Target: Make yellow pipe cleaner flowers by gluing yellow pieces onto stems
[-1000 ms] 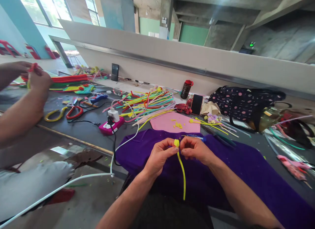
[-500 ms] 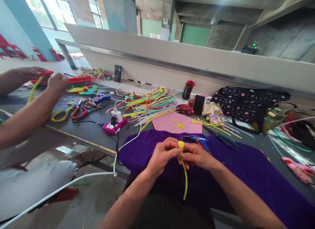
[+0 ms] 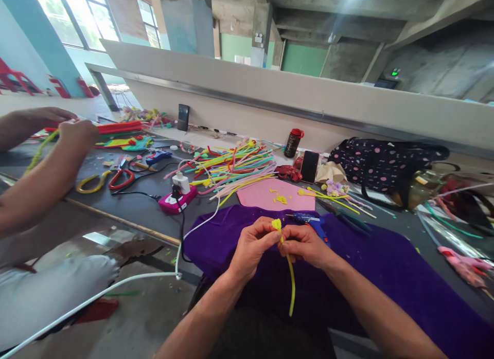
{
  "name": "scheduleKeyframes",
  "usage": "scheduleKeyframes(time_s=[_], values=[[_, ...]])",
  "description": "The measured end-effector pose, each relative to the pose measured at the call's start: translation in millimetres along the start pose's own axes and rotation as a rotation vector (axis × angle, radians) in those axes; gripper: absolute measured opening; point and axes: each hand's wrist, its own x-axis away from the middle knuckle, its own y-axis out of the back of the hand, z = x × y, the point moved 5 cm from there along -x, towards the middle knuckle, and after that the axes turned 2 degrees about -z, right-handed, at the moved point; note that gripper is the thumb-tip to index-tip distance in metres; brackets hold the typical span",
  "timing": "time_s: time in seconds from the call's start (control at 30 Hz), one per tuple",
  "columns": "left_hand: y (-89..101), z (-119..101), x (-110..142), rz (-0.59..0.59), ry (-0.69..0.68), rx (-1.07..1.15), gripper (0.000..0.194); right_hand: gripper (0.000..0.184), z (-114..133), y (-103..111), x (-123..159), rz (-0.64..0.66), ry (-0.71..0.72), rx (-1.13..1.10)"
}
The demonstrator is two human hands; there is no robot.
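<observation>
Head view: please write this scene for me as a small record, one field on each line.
Left hand: pinches a thin yellow fuzzy stem near its bunched top
Right hand: pinches the same stem slightly lower
Stem's lower end: hangs free
Under the hands: dark purple cloth
Just beyond: blue plastic glue gun, partly behind the right hand
Farther back: flat pink sheet with yellow scraps; pile of multicoloured fuzzy stems
Left side: magenta power strip; another person's hands

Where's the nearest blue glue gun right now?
In the head view, the glue gun lies right of centre on the purple cloth, just beyond the right hand, by the pink sheet.
</observation>
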Motion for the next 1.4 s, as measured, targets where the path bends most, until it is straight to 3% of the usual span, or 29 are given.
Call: scheduleKeyframes(time_s=[0.4, 0.6, 0.9, 1.0, 1.13, 1.3, 1.4], values=[[1.5, 6, 1, -0.052, 0.041, 0.095, 0.011, 0.021, 2, -5, 0, 0.053, -0.023, 0.028], [21.1, 19, -14, -0.143, 0.086, 0.152, 0.009, 0.012, 10, 1, -1, -0.025, 0.042, 0.410], [16.8, 40, -14, -0.003, 0.204, 0.057, 0.015, 0.010, 16, 24, 17, -0.136, 0.089, 0.648], [15.1, 41, -13, 0.024, 0.203, 0.037, 0.016, 0.010, 16, 45, 27, -0.252, 0.129, 0.757], [14.6, 42, -13, 0.043, 0.190, 0.005, 0.016, 0.017, 12, 93, 47, -0.508, 0.099, 0.853], [14.4, 42, -12, 0.046, 0.173, -0.026, 0.018, 0.025, -6, 162, 80, -0.711, -0.095, 1.112], [14.2, 43, -12, 0.055, 0.167, -0.015, 0.018, 0.027, -9, 205, 104, -0.892, -0.253, 1.418]])
